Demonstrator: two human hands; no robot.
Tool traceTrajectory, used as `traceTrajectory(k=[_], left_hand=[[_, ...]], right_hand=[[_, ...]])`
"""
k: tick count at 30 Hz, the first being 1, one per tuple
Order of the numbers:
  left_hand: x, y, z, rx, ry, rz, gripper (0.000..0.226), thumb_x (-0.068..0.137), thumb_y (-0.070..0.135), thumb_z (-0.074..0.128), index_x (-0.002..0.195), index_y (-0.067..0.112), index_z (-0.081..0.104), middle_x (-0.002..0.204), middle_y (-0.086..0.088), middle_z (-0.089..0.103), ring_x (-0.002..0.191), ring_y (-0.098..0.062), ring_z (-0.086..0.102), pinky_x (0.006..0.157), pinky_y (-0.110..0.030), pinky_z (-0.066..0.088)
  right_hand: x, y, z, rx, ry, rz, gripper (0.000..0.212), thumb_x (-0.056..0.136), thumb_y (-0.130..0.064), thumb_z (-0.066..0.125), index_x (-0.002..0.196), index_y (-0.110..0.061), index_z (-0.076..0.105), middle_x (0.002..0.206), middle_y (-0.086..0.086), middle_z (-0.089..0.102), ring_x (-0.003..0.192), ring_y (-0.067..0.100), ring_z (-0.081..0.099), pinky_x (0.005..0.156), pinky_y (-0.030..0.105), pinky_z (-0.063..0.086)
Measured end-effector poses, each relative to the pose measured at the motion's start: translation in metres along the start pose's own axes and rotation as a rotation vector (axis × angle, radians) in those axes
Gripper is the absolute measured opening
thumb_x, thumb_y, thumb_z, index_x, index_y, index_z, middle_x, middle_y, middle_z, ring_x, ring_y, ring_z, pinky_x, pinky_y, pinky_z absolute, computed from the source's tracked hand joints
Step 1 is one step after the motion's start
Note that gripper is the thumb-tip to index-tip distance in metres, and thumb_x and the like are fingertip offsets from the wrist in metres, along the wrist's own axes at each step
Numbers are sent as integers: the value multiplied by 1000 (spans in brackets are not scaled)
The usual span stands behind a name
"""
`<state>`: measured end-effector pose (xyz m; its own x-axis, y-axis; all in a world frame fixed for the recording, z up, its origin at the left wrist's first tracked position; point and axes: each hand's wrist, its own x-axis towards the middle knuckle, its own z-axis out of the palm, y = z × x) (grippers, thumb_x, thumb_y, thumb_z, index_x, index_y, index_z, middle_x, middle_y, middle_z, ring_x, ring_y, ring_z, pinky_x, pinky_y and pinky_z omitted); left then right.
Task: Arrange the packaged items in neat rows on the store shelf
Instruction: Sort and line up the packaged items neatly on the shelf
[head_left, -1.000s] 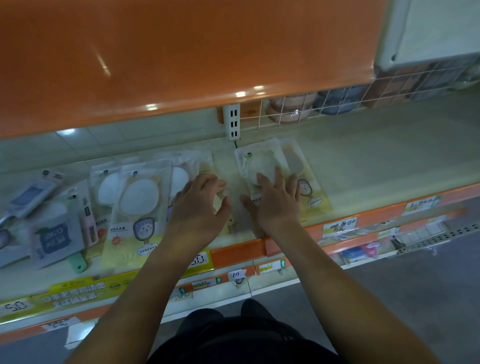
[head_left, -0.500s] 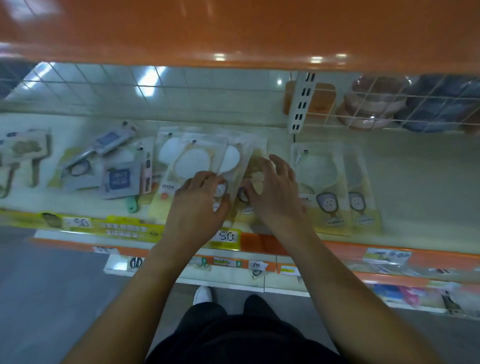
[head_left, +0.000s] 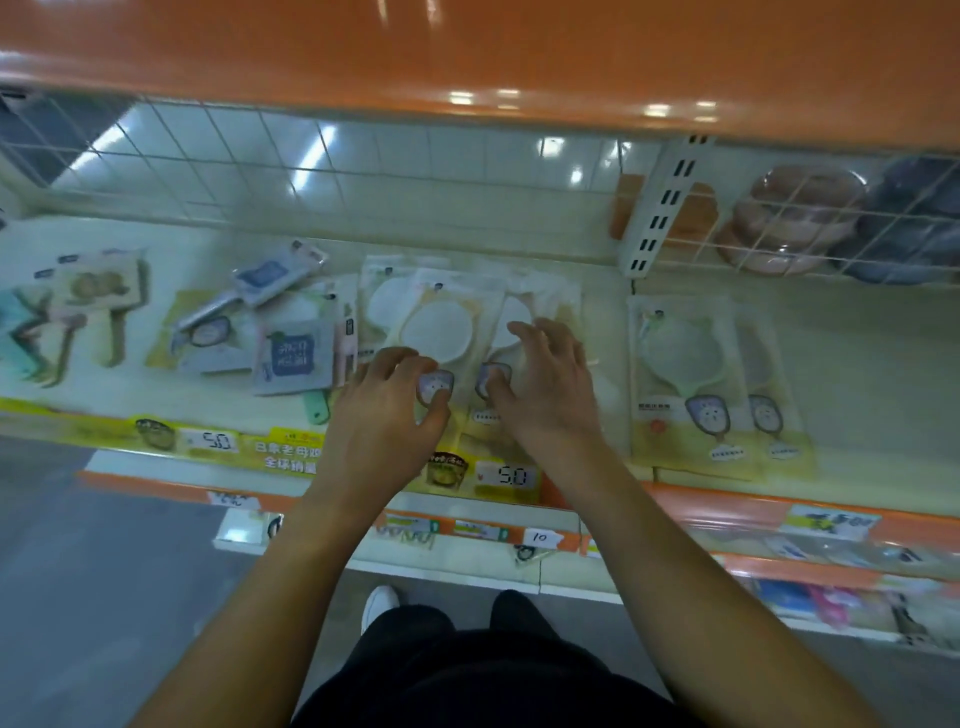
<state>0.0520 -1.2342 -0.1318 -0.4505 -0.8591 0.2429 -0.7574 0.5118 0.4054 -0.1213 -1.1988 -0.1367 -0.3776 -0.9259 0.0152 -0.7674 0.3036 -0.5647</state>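
Dim overall, with a greenish cast. Lit from ceiling lamps above, seen as small white glints along the glossy orange shelf edge (head_left: 467, 57) and as streaked reflections on the pale back panel behind the wire grid (head_left: 332, 156). Soft everywhere; no crisp edge anywhere. Motion blur strongest at far left, smearing the packets (head_left: 78, 301) there, and at lower right on the lower shelf (head_left: 831, 561). Print on the price strip (head_left: 291, 452) only partly legible. Wide-angle bending of straight shelf lines toward the borders. Faint shadow under the left hand (head_left: 382, 410) and right hand (head_left: 545, 384); forearms dark near the bottom edge. Floor murky grey.
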Motion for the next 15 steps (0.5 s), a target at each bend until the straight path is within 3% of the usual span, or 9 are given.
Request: traceTrajectory(k=[4,8,11,15], left_hand=[[8,-31,-9,-34,-56,17,48,84,44,42,112,12,64,117,-9,61,103,-34,60,83,-47,52],[16,-67,-23,-111,-32,19,42,83,39,49,111,12,64,118,-8,60,102,-33,61,84,-47,52],[20,-90,-32,-139,-69,22,37,83,36,52,111,15,63,120,-5,58,103,-30,61,87,-43,51],[24,-119,-42,-149,-97,63,37,85,41,46,110,20,63,120,0,59,99,-27,62,93,-50,46]], right_hand=[[-3,-25,16,-10,1,53,57,92,-37,57,144,-25,37,154,3,25,143,27,20,113,45,28],[3,-56,40,-62,4,80,58,92,-35,56,146,-26,35,156,4,22,143,30,18,113,50,27],[9,-78,56,-118,49,115,58,92,-42,55,145,-29,36,157,6,20,143,34,18,113,51,28],[18,-101,80,-198,22,235,61,93,-57,48,146,-35,29,161,10,7,145,36,7,114,54,23]])
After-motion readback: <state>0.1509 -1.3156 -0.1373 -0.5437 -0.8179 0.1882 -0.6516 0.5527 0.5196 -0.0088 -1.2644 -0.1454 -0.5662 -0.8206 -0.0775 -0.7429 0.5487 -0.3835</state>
